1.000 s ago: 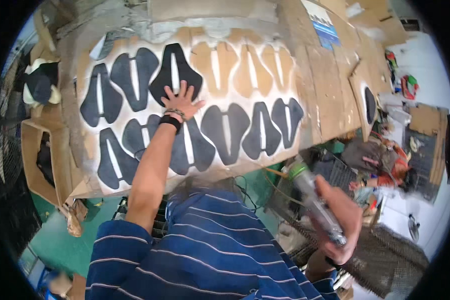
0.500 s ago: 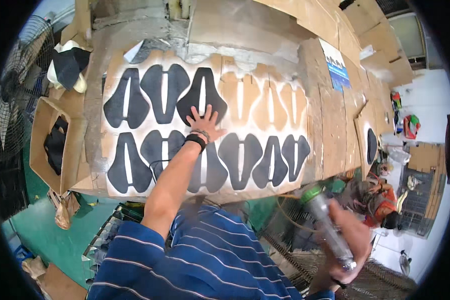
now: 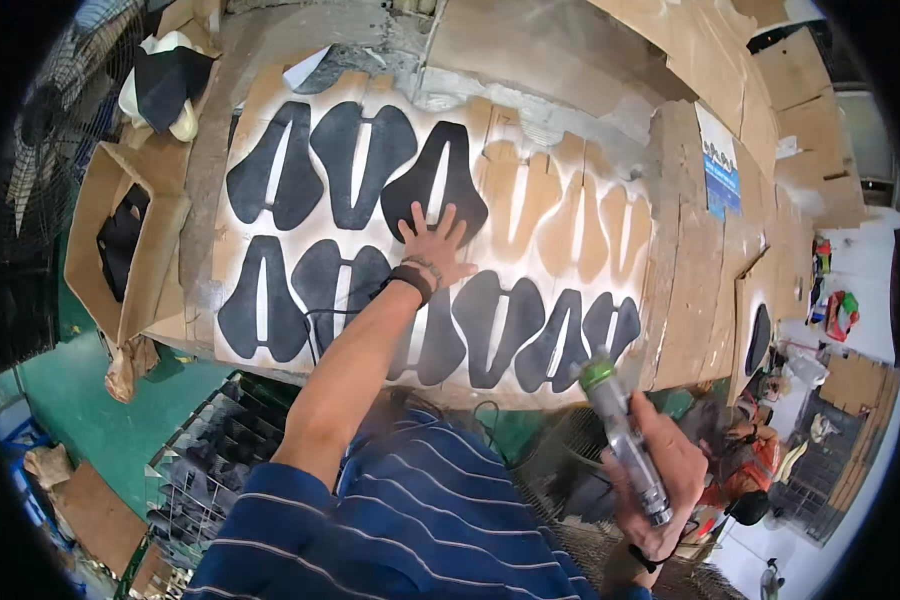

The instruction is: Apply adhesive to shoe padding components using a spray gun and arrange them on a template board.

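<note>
My left hand (image 3: pixel 432 252) lies with fingers spread on the lower part of a black, pear-shaped cut piece with a slot (image 3: pixel 438 178). That piece is in the upper row on a cardboard sheet (image 3: pixel 355 238) dusted with white. Several similar dark slotted pieces (image 3: pixel 263 300) lie around it, some partly covered by my left forearm. At lower right my right hand (image 3: pixel 662 470) is wrapped round a clear cylindrical bottle (image 3: pixel 625 440) with a green end and a shiny silver end. Its green end points up and left, overlapping the nearest small dark piece (image 3: pixel 610 325) in the view.
Bare cut-piece outlines (image 3: pixel 515 205) mark the sheet's upper right. A cardboard box (image 3: pixel 120 245) with black pieces stands left, near a large fan (image 3: pixel 45 120). A wire rack (image 3: pixel 215 470) stands below the table. Another person (image 3: pixel 750 470) is at far right.
My right hand and the bottle have shifted left, closer to the sheet's lower right corner. My left hand stays on the same black piece. The whole view has turned slightly.
</note>
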The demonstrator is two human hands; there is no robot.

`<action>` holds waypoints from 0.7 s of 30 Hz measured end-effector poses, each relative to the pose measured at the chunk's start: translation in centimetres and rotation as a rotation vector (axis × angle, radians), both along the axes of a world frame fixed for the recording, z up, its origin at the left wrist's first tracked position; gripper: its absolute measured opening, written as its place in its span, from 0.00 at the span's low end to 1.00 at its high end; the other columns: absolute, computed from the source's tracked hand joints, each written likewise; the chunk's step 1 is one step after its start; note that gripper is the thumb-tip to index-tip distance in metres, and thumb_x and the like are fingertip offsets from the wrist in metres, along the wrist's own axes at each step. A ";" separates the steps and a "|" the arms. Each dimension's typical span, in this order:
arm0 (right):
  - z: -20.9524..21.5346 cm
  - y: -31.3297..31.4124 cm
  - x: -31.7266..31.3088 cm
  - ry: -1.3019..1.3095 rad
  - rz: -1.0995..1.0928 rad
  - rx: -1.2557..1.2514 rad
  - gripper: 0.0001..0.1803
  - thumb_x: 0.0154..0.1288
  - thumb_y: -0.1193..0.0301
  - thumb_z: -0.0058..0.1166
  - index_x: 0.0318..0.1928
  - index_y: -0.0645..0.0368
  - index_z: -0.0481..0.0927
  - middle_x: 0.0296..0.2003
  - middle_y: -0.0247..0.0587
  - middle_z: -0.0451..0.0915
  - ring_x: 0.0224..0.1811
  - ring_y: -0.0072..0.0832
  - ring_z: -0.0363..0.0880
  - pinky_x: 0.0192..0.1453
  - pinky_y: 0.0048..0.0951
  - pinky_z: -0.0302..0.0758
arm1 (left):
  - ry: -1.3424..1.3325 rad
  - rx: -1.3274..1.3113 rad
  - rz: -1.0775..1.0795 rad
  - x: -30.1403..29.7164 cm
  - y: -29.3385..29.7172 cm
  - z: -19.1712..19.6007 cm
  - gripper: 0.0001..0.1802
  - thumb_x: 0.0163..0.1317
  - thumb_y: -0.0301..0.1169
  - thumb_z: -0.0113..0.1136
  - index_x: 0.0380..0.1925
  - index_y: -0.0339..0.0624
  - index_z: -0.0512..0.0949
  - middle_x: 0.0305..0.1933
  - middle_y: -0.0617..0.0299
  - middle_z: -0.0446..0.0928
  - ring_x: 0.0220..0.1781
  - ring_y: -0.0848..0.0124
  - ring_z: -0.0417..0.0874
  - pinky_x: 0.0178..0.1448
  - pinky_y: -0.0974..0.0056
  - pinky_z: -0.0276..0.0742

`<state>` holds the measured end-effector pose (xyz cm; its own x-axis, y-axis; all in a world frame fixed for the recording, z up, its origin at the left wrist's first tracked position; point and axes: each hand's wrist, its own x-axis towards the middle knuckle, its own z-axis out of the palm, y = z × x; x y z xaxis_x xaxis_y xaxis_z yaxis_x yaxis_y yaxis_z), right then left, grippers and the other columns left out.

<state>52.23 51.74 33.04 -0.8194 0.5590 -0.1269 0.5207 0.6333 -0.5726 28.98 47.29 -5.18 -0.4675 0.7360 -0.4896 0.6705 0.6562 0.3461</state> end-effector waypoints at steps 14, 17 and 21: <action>-0.8 1.6 -0.4 -0.030 0.089 -0.023 0.32 0.47 0.77 0.64 0.58 0.68 0.82 0.34 0.53 0.83 0.33 0.40 0.84 0.43 0.32 0.78 | 0.013 -0.011 0.001 0.0 -0.1 0.1 0.54 0.59 0.70 0.57 0.80 0.57 0.56 0.87 0.61 0.38 0.82 0.26 0.31 0.77 0.20 0.42; -0.3 1.4 -0.4 -0.037 0.026 0.003 0.32 0.46 0.76 0.64 0.58 0.69 0.82 0.34 0.53 0.83 0.33 0.41 0.84 0.43 0.31 0.78 | 0.002 0.003 -0.011 0.2 0.3 0.2 0.55 0.58 0.71 0.57 0.80 0.57 0.56 0.87 0.61 0.38 0.82 0.26 0.31 0.78 0.20 0.41; -0.8 1.4 -0.1 -0.026 0.030 0.018 0.32 0.49 0.73 0.68 0.58 0.69 0.82 0.35 0.54 0.84 0.37 0.41 0.85 0.46 0.32 0.78 | -0.007 -0.021 -0.002 0.0 0.2 0.4 0.55 0.58 0.71 0.57 0.80 0.57 0.55 0.87 0.61 0.38 0.82 0.27 0.31 0.78 0.21 0.41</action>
<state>52.16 53.10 32.26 -0.8324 0.5366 -0.1387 0.5159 0.6589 -0.5474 28.98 47.51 -4.73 -0.4631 0.7261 -0.5082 0.6694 0.6624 0.3364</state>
